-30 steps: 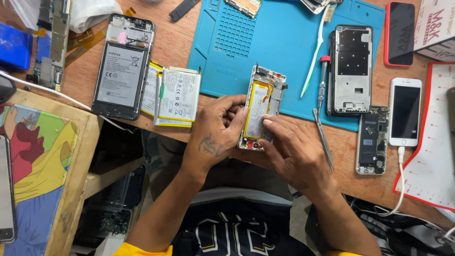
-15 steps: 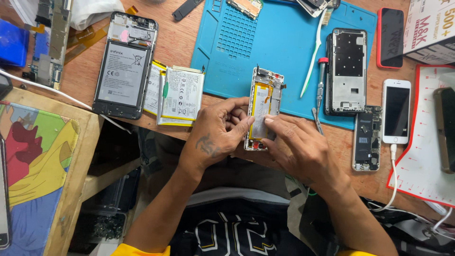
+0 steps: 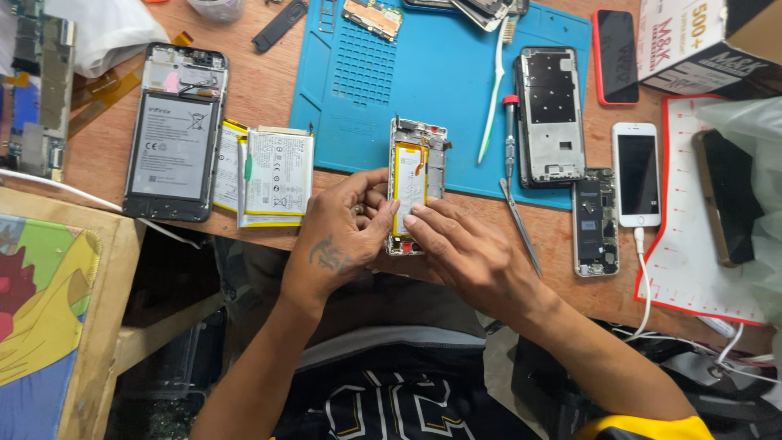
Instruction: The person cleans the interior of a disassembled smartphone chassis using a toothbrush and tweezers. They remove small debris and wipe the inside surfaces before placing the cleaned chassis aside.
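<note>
Head view: left hand and right hand both pinch the opened phone, unchanged from a second ago; screwdriver lies at three o'clock.

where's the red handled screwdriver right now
In the head view the red-handled screwdriver lies upright on the blue mat, right of the opened phone both hands hold, between the white brush and an empty phone frame.

I am seeing the opened phone lying across the mat's near edge on the tabletop, batteries sitting to its left, screwdriver and tweezers lying to its right.
</note>
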